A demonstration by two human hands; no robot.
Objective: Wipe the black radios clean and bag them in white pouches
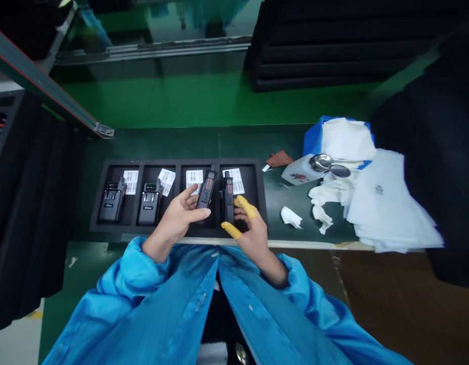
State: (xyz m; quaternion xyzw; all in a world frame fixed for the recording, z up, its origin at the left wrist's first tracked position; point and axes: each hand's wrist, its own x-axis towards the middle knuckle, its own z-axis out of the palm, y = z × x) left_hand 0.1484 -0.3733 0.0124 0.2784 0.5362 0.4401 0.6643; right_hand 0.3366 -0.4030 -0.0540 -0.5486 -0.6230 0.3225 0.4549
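Note:
My left hand (178, 217) is closed round a black walkie-talkie (207, 188), its thumb across the lower end. The radio tilts with its narrow side up, over the third compartment of a black foam tray (177, 233). Yellow finger cots cover the thumb and forefinger of my right hand (254, 230), which grips a second walkie-talkie (227, 198) by its lower part, side turned up, at the fourth compartment. Farther left, a walkie-talkie (112, 204) and another walkie-talkie (148, 207) lie in their compartments. Each compartment holds a white printed label (233, 180), partly covered in places.
Right of the tray are a brown cloth (279, 158), a white bottle (301, 171), small metal dishes (321, 162), crumpled tissue (291, 217), a blue bin (312, 136) and white bags (390, 203). Black foam trays are stacked at left (29, 203), at the back (318, 50) and at right.

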